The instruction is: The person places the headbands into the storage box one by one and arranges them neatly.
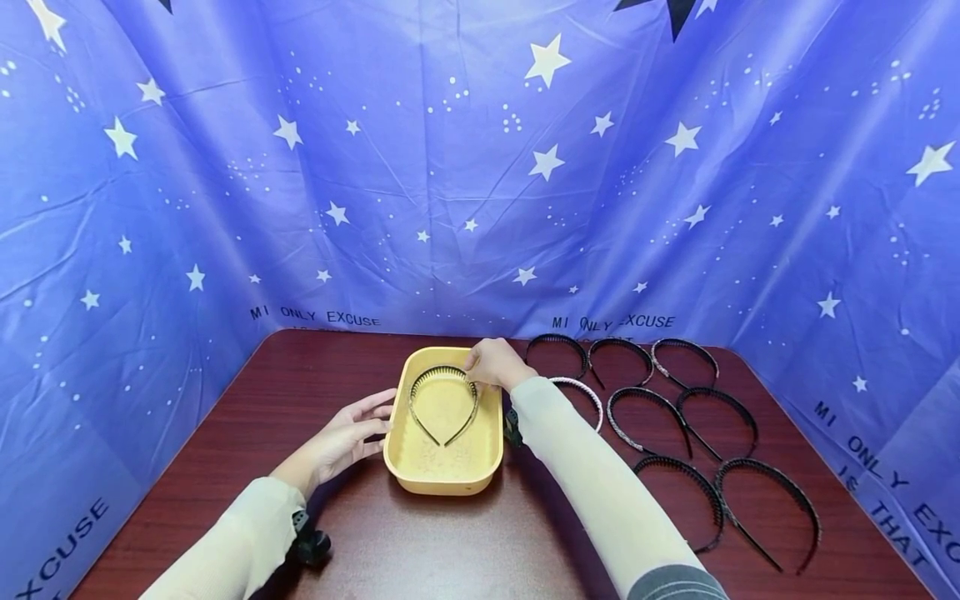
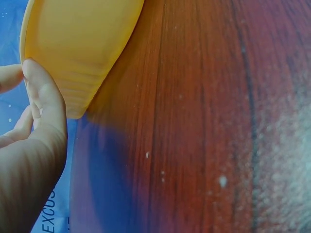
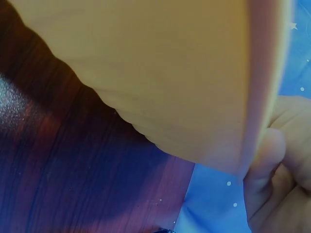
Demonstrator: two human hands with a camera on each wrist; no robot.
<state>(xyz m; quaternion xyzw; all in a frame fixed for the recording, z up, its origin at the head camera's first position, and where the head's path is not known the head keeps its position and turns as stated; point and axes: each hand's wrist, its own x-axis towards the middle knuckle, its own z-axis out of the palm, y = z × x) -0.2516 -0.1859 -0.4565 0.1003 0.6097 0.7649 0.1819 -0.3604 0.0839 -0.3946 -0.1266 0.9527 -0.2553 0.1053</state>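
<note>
A yellow plastic basin (image 1: 444, 477) stands on the table with a dark toothed headband (image 1: 411, 398) inside it. My right hand (image 1: 497, 363) reaches over the basin's right rim, and its thumb and fingers pinch the upper right of that headband's arch. In the right wrist view the basin wall (image 3: 146, 73) hides the headband, and the curled fingers of the right hand (image 3: 286, 160) show beside the rim. My left hand (image 1: 348, 437) touches the basin's left side with extended, spread fingers. The left wrist view shows this hand (image 2: 43, 111) at the basin's edge (image 2: 73, 48).
Right of the basin, several dark headbands lie in rows on the table, among them one at the front right (image 1: 810, 504). A white headband (image 1: 597, 404) lies close behind the right forearm. A blue star-patterned cloth (image 1: 420, 183) surrounds the dark red table (image 1: 300, 367).
</note>
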